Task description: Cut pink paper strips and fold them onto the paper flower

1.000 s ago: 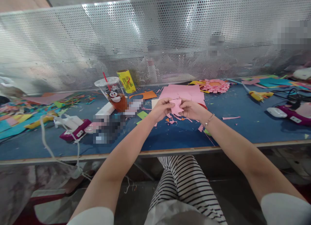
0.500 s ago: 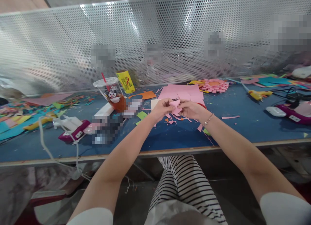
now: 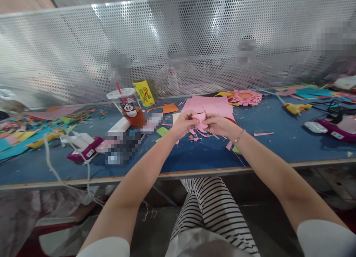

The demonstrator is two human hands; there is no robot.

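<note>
A small piece of pink paper [image 3: 199, 120] is pinched between my two hands above the blue table [image 3: 155, 157]. My left hand [image 3: 184, 124] grips its left side, and my right hand [image 3: 218, 124] has the right side between thumb and fingers. Behind the hands lie larger pink sheets [image 3: 219, 104], with a cream piece partly under my left hand. Thin pink scraps [image 3: 196, 139] and a few orange bits are scattered just below the paper. Something red shows behind my right hand, mostly hidden.
Left of the hands stand a drink cup [image 3: 129, 109] and a yellow box [image 3: 144, 93]. A pink paper rosette [image 3: 246, 97] lies behind to the right. Glue guns [image 3: 297, 109], purple power strips [image 3: 338, 130] and cables are at both sides. A perforated metal screen [image 3: 194, 34] runs along the back.
The small pink paper has turned and looks flatter and more opened toward me. Both hands have kept hold of it, with only small finger shifts.
</note>
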